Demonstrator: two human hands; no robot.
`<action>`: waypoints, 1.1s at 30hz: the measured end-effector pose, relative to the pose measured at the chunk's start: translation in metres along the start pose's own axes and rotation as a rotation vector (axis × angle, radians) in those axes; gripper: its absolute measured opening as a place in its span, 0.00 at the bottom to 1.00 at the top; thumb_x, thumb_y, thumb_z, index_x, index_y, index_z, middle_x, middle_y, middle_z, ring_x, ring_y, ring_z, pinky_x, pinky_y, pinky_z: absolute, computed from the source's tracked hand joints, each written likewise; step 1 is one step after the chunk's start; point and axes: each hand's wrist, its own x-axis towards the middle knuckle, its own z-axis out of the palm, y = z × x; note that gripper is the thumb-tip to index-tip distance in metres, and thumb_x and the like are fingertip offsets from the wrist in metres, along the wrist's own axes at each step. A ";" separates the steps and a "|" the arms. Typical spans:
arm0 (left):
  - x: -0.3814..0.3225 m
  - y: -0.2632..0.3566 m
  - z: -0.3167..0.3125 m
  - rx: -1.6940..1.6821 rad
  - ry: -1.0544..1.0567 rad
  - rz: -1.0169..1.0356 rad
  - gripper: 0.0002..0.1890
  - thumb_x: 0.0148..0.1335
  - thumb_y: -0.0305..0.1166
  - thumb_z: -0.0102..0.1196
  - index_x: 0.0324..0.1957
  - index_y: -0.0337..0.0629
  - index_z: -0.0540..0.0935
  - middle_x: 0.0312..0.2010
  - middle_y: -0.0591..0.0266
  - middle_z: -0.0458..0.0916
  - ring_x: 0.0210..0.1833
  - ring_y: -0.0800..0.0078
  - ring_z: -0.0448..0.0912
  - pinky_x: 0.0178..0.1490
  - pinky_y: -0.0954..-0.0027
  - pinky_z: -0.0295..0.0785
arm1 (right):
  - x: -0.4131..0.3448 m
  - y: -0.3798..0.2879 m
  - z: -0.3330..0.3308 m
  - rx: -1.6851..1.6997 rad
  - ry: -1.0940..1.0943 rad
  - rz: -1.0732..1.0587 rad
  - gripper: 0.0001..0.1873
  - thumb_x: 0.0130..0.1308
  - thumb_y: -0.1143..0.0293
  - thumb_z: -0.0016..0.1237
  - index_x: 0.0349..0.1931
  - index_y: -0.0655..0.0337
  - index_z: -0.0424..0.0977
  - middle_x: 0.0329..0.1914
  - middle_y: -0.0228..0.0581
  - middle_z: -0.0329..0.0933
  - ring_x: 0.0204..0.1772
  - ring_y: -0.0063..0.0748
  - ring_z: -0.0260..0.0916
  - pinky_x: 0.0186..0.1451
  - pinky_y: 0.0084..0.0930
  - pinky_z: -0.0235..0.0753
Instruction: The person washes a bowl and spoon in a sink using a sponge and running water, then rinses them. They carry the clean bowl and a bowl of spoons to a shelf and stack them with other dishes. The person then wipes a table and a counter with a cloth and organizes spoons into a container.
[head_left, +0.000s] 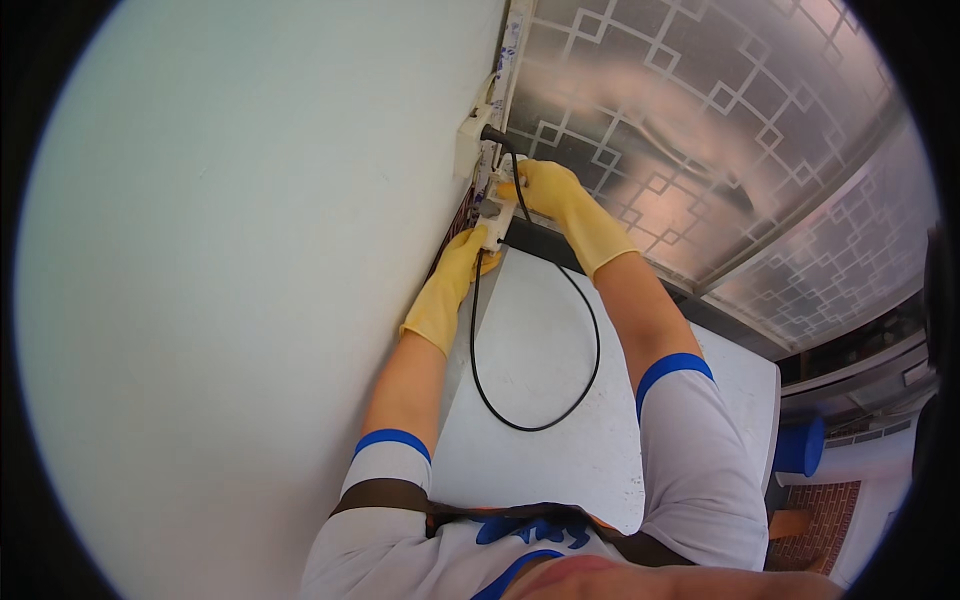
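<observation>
A white power strip (493, 230) is held out along the corner where the wall meets the frosted panel. My left hand (446, 281), in a yellow rubber glove, grips its near end. My right hand (551, 191), gloved the same way, has its fingers on the far end; its fingertips are partly hidden. Between the hands, a grey plug (489, 208) sits in the strip. A black cord (598, 330) leaves the near end, hangs in a wide loop and runs up past my right hand to a black plug (493, 134) in a white wall socket box (471, 142).
Below the strip is a white appliance top (551, 465), smudged in places. A plain pale wall (225, 262) rises close on my left. Frosted patterned glass (675, 142) stands ahead and to the right. A blue container (801, 446) lies farther off at right.
</observation>
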 end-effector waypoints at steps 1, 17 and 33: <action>0.001 -0.004 -0.003 -0.013 -0.012 0.009 0.21 0.80 0.44 0.57 0.63 0.39 0.78 0.50 0.57 0.85 0.46 0.66 0.87 0.53 0.59 0.87 | 0.005 -0.009 0.002 -0.006 -0.025 0.002 0.30 0.65 0.43 0.62 0.58 0.54 0.83 0.52 0.51 0.87 0.58 0.57 0.83 0.60 0.45 0.80; -0.021 -0.002 0.048 0.023 0.090 -0.190 0.29 0.70 0.61 0.61 0.48 0.42 0.85 0.30 0.65 0.79 0.22 0.77 0.72 0.30 0.66 0.80 | 0.016 0.018 0.015 0.149 -0.095 0.049 0.18 0.65 0.56 0.64 0.41 0.65 0.84 0.29 0.43 0.84 0.31 0.33 0.79 0.39 0.31 0.78; -0.054 0.031 0.057 0.270 -0.010 -0.093 0.25 0.71 0.57 0.59 0.49 0.42 0.86 0.30 0.71 0.78 0.24 0.82 0.68 0.27 0.71 0.71 | -0.022 0.031 0.018 0.543 0.076 0.148 0.17 0.69 0.54 0.62 0.40 0.61 0.83 0.29 0.46 0.84 0.35 0.46 0.83 0.42 0.34 0.80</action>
